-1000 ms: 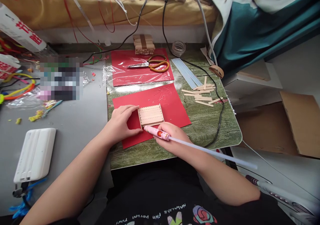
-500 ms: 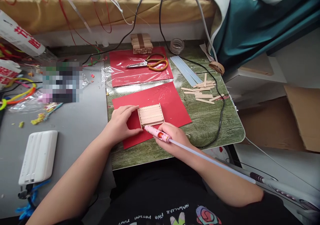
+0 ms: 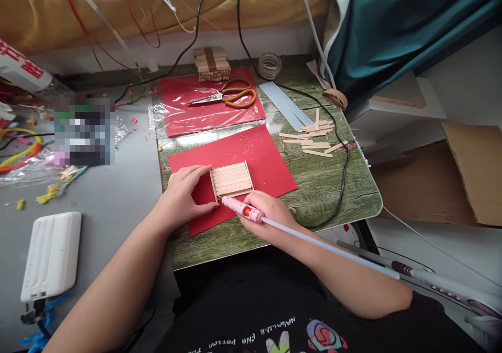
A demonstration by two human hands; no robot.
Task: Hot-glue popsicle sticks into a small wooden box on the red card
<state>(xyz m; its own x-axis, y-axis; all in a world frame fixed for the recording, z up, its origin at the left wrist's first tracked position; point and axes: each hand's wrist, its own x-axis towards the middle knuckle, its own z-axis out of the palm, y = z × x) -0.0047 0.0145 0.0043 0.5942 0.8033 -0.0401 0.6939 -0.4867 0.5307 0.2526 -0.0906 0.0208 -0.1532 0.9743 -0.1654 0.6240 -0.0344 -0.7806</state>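
Note:
A small panel of wooden craft sticks lies on a red paper sheet on the green wood-grain board. My left hand rests on the red sheet, its fingers curled against the panel's left edge. My right hand is closed round a pink glue gun, whose nozzle touches the panel's lower left corner. A long clear glue stick runs back from the gun over my right forearm.
Orange-handled scissors lie on a second red sheet at the back, beside a stack of sticks. Loose craft sticks, glue sticks and a black cable lie to the right. A white power bank sits left.
Only the view has shifted slightly, so everything sits a little further left and up. Both hands keep their places at the stick panel, with the glue gun's nozzle still at its lower left corner.

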